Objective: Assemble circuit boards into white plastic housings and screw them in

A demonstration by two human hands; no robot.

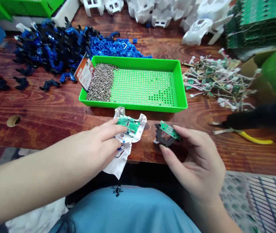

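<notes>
Near the table's front edge, my left hand [104, 140] grips a white plastic shell [138, 137], its fingers over the inner side. A green circuit board [133, 126] lies inside the shell. The lower part of the shell juts past the table edge, and a bit of blue shows under my fingers. To the right, my right hand [198, 158] pinches a black plastic bracket [164, 139] between thumb and fingers. A small green circuit board [169, 128] sits along the bracket's top. The two held pieces are apart.
Ahead stands a green tray [181, 87] with screws [101, 81] at its left. Black and blue brackets [53, 48] and blue rings [115, 48] are heaped behind. On the right lie wired small boards [220, 79], yellow-handled cutters [254, 138] and stacked circuit boards [264, 19].
</notes>
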